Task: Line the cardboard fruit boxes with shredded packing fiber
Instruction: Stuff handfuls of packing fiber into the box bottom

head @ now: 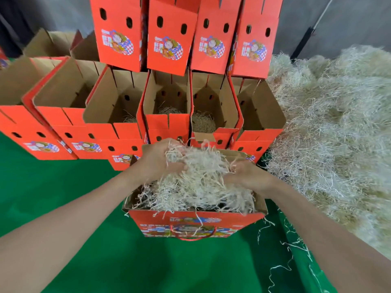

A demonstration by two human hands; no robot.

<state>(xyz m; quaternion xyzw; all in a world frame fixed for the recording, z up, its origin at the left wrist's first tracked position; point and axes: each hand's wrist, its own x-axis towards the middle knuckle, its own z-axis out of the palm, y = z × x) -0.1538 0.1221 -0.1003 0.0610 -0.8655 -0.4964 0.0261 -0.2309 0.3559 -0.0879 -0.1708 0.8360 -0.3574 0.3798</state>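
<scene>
An open red cardboard fruit box [190,220] with a red cord handle stands on the green cloth right in front of me. A thick wad of pale shredded fiber [198,178] bulges out of its top. My left hand [157,159] grips the wad at its far left, fingers curled into the strands. My right hand [247,174] grips it on the right side. Both hands are over the box's opening. The bottom of the box is hidden by the fiber.
A row of open red boxes [167,106] stands behind, some with a little fiber inside, and more boxes [171,37] are stacked on top. A large heap of loose fiber [330,123] lies to the right. Stray strands [281,265] trail on the green cloth [84,208].
</scene>
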